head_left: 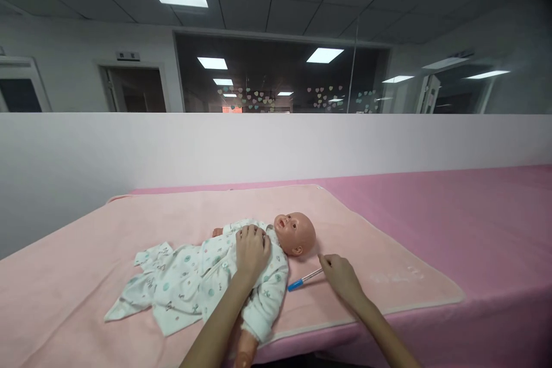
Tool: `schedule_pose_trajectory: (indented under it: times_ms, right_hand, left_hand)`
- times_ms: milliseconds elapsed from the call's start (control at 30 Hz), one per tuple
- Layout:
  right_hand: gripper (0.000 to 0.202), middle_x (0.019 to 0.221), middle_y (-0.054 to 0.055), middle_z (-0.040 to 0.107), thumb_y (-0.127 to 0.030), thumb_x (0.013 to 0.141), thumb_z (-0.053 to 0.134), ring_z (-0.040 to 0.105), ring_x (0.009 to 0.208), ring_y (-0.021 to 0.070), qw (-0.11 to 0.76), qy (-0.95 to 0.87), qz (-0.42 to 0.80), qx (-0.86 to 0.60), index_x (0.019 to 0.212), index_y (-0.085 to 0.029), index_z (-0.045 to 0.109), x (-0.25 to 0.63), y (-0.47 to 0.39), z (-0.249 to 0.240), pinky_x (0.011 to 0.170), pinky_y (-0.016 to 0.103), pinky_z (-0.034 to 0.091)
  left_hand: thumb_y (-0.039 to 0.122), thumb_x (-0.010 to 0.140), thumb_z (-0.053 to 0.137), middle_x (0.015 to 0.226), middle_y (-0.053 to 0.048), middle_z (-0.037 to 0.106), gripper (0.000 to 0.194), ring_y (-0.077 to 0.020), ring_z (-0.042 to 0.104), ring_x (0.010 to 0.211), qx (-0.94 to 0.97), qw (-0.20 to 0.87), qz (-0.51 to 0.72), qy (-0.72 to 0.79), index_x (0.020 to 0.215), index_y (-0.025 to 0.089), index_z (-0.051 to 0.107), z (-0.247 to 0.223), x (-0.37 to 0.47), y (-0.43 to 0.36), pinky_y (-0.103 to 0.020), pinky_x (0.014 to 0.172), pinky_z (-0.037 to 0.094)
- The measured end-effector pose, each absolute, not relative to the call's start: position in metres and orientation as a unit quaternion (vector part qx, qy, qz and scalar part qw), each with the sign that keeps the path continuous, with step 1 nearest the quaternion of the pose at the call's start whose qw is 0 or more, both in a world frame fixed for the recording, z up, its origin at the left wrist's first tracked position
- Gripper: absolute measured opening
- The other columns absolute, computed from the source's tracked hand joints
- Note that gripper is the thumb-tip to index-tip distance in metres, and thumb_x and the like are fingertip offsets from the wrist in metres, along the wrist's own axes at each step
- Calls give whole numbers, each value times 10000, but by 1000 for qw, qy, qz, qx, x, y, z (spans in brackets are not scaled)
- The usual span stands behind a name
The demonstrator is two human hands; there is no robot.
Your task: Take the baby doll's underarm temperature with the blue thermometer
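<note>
A baby doll (224, 261) lies on its back, its bald head (302, 232) to the right. It wears a white sleepsuit with small green and grey prints. Across the doll's upper chest, near the collar, rests my left hand (252, 248), palm down, fingers lying over the cloth. My right hand (342, 279) is closed beside the doll's head, its fingers curled around the near end of a slim blue-capped stick (305, 280), pen-like in shape. The blue end points left toward the doll's sleeve. The stick's other end is hidden under my fingers.
Beneath the doll is a pale peach blanket (172, 213), spread over a pink cloth (474, 230) that covers the table. A low white partition (276, 146) stands behind the table. Beyond it are a window with heart stickers and doorways.
</note>
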State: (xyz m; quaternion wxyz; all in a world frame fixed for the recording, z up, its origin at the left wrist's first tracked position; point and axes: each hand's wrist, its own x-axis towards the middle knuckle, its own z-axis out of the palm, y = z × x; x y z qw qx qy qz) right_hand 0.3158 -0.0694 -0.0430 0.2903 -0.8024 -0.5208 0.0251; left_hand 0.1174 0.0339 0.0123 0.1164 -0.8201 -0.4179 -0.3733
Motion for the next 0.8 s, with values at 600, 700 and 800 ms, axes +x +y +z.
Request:
schedule_pose_trajectory:
  times_ms: [600, 700, 800]
  right_hand:
    - [270, 884, 88, 648, -158, 842, 369, 625, 727, 187, 420, -659, -182, -596, 988, -208, 590, 232, -28, -33, 561, 243, 449]
    - [335, 951, 69, 646, -109, 799, 367, 617, 794, 181, 496, -669, -104, -544, 1054, -200, 565, 202, 2, -17, 638, 256, 477]
    - [292, 861, 48, 656, -111, 809, 361, 606, 771, 168, 549, -657, -42, -515, 946, -200, 604, 197, 17, -20, 694, 265, 477]
  left_hand:
    - [145, 810, 437, 854, -54, 630, 168, -199, 526, 827, -779, 122, -506, -349, 943, 179, 533, -13, 104, 23, -380, 831, 297]
    - [170, 829, 449, 858, -54, 635, 128, -204, 524, 823, -749, 114, -532, -378, 933, 177, 523, -16, 104, 27, -382, 818, 294]
    - [178, 841, 452, 837, -47, 637, 102, -207, 519, 819, -733, 113, -537, -403, 910, 180, 527, -18, 104, 29, -382, 808, 292]
